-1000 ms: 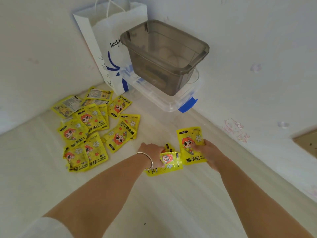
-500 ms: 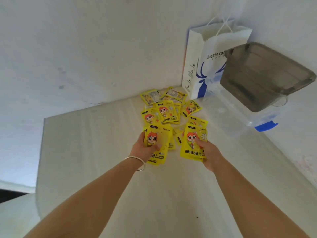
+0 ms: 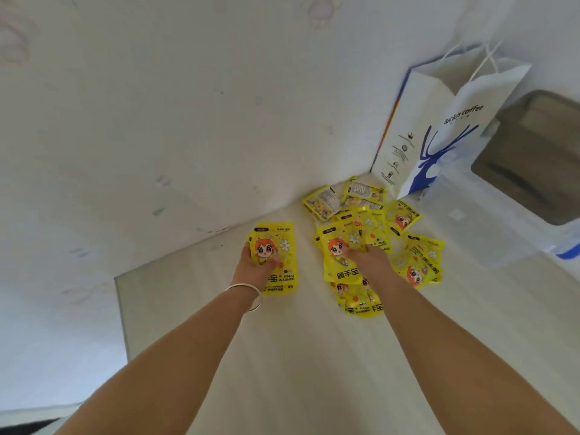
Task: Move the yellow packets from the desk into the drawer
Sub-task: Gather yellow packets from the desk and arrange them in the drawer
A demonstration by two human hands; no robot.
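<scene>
My left hand (image 3: 255, 266), with a silver bangle on the wrist, grips a small stack of yellow hand-warmer packets (image 3: 281, 246) held upright above the pale desk (image 3: 298, 356). My right hand (image 3: 365, 257) holds another yellow packet (image 3: 337, 246) by its upper part, over the heap. Several more yellow packets (image 3: 405, 243) lie scattered on the desk near the back corner, some face down (image 3: 323, 202). Two packets (image 3: 361, 301) lie under my right wrist. No drawer shows in this view.
A white and blue paper coffee bag (image 3: 439, 127) stands in the back corner against the wall. To its right a grey plastic bin (image 3: 530, 158) sits on a clear lidded box (image 3: 477, 227) with a blue latch. The desk's left edge (image 3: 120, 312) drops off.
The view has swung left, so the heap and boxes now sit further right. My left hand has carried its packets left, away from the right hand. My right hand stays over the heap with its packet.
</scene>
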